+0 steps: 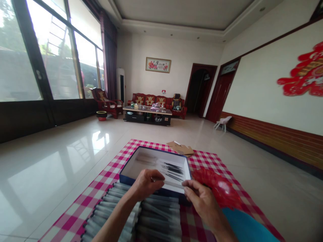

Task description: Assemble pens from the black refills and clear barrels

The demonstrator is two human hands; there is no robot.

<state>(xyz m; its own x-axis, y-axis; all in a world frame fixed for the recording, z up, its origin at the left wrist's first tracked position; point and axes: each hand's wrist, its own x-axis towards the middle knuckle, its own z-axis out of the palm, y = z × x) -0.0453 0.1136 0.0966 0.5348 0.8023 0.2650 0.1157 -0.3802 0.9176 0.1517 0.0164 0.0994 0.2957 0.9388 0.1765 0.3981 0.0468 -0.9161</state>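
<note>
My left hand (147, 183) and my right hand (200, 198) are both closed in a pinch, one at each end of a slim, pale translucent pen barrel (174, 184). The barrel is held level above the near edge of a shallow blue box (126, 178) with a white inside. Several dark pen refills (174, 168) lie in the right part of that box, and pale thin pieces (147, 159) are at its far left. Rows of grey translucent pens (161, 215) lie below my hands, partly covered by my left forearm. Blur hides the barrel's finer detail.
A pink checked cloth (101, 183) lies under everything. Right of the box are a red translucent dish (219, 188) and a blue round object (248, 227). Brown cardboard (181, 149) lies behind the box. A low table (147, 114) and sofa stand farther back.
</note>
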